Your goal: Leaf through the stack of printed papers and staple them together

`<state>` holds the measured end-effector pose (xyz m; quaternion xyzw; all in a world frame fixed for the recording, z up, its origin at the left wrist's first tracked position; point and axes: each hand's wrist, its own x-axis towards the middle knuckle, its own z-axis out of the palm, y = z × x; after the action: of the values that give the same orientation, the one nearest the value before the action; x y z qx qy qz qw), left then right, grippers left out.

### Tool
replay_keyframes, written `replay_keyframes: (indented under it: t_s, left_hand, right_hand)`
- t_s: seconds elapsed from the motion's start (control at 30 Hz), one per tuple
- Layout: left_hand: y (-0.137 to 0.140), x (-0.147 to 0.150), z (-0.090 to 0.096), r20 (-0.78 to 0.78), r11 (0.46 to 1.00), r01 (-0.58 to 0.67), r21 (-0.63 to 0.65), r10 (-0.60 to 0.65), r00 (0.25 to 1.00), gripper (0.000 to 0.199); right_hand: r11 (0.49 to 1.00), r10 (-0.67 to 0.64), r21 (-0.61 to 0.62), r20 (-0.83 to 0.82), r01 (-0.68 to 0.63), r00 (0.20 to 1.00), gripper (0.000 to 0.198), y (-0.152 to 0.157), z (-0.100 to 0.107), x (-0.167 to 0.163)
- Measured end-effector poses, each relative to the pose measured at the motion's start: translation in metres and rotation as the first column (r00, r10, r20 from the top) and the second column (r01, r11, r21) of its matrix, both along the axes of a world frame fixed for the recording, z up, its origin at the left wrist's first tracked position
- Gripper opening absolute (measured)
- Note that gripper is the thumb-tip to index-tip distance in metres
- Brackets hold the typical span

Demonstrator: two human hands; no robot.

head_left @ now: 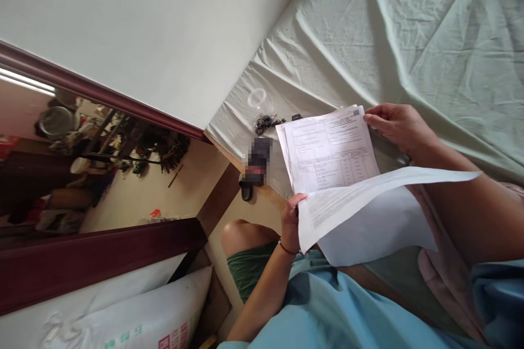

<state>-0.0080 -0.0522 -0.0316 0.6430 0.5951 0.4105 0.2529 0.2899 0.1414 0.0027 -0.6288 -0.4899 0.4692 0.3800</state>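
A stack of printed papers [331,147] lies over the edge of the pale bed sheet, its top page showing a form with boxes and a table. Several upper sheets [347,202] are turned back toward my body and curl over my lap. My left hand [290,218] is closed on the near left edge of the papers, thumb on top. With thumb and fingers together, my right hand [399,124] grips the far right corner of the stack. The fine print is too small to read.
Beyond the papers are a clear plastic cup [258,99], a bunch of keys [265,123] and a blurred-out dark object [260,155]. A white wall [135,27] and a dark red door frame [102,259] stand left. White printed sacks [151,311] lie at lower left.
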Motion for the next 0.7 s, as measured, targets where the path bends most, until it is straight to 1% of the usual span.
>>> replay_keyframes:
  t_s: [0.07, 0.2, 0.37, 0.5, 0.6, 0.67, 0.7]
  left_hand:
    - [0.0, 0.001, 0.001, -0.005, 1.0, 0.005, 0.008, -0.005, 1.0, 0.032]
    - [0.0, 0.001, 0.002, -0.013, 1.0, 0.021, -0.009, -0.022, 1.0, 0.034]
    - [0.002, 0.0, -0.003, -0.031, 1.0, -0.008, 0.027, 0.009, 0.999, 0.031]
    - [0.002, 0.0, -0.006, -0.028, 1.0, -0.031, 0.0, 0.031, 0.999, 0.034]
    - [0.001, 0.0, -0.007, -0.021, 0.999, -0.031, -0.008, 0.03, 0.999, 0.037]
    - [0.001, -0.001, -0.007, -0.015, 1.0, -0.027, 0.004, 0.028, 1.0, 0.037]
    - [0.001, -0.001, -0.008, -0.012, 1.0, -0.028, 0.01, 0.028, 1.0, 0.037]
  right_hand:
    - [0.999, 0.028, 0.039, -0.031, -0.027, 0.999, 0.026, 0.001, -0.003, 0.001]
    - [0.994, 0.053, 0.098, -0.031, -0.049, 0.998, 0.025, 0.005, -0.012, 0.002]
    - [0.985, 0.094, 0.152, -0.064, -0.083, 0.994, 0.023, 0.007, -0.018, 0.003]
    - [0.969, 0.026, 0.249, -0.054, -0.012, 0.998, 0.018, 0.005, -0.013, 0.001]
    - [0.961, -0.018, 0.275, -0.002, 0.018, 1.0, 0.016, 0.003, -0.008, 0.0]
    - [0.962, -0.004, 0.274, -0.013, 0.008, 1.0, 0.015, 0.001, -0.005, 0.0]
    - [0.961, 0.02, 0.275, -0.055, -0.004, 0.998, 0.014, 0.001, -0.003, 0.0]
